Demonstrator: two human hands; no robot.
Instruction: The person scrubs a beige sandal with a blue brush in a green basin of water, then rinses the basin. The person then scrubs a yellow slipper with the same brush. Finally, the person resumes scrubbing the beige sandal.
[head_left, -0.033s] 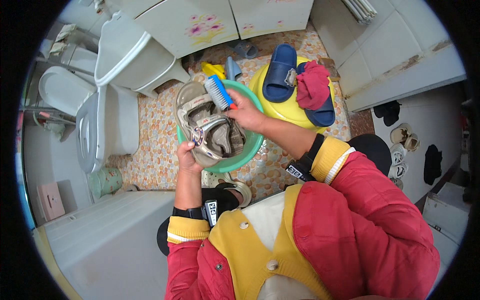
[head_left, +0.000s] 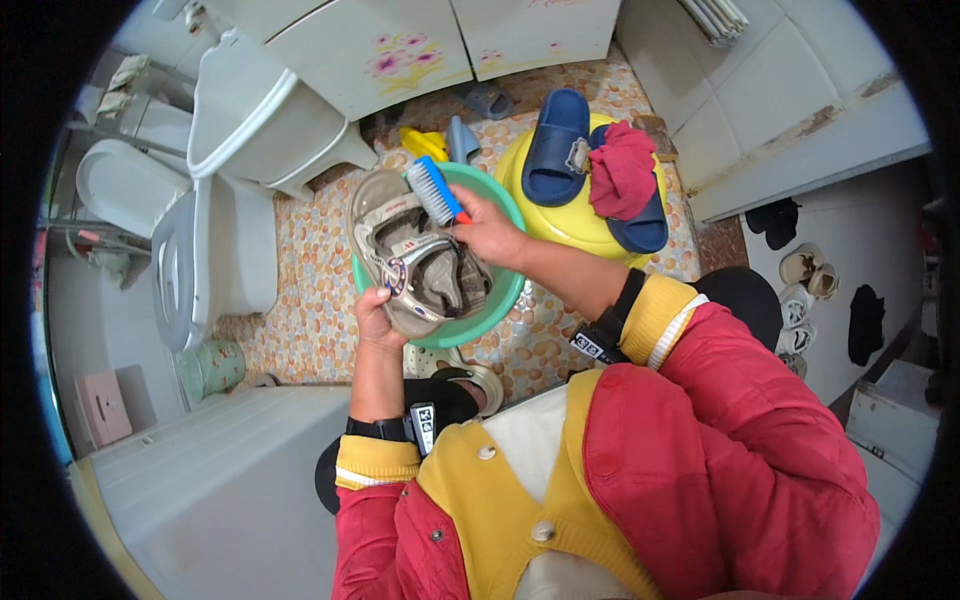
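Note:
My left hand (head_left: 376, 322) is closed on the edge of a grey-beige strapped sandal (head_left: 408, 250), thumb on top, holding it over a green basin (head_left: 510, 295). Closed round the handle of a scrubbing brush (head_left: 444, 192) is my right hand (head_left: 490, 232). The brush has a blue back, white bristles and a red-orange part near my fingers. Its bristles face left, over the sandal's upper straps; whether they touch, I cannot tell. The sandal covers much of the basin's inside.
Right of the basin, navy slippers (head_left: 558, 150) and a crumpled red cloth (head_left: 622, 172) lie on a yellow upturned tub (head_left: 515, 180). Yellow and blue items (head_left: 425, 143) lie beyond. A toilet (head_left: 225, 250) stands left, a white washing appliance (head_left: 230, 470) near left, several shoes (head_left: 800, 275) far right.
The brush and my right hand have shifted very slightly down and toward the left. My left hand's grip on the sandal looks the same.

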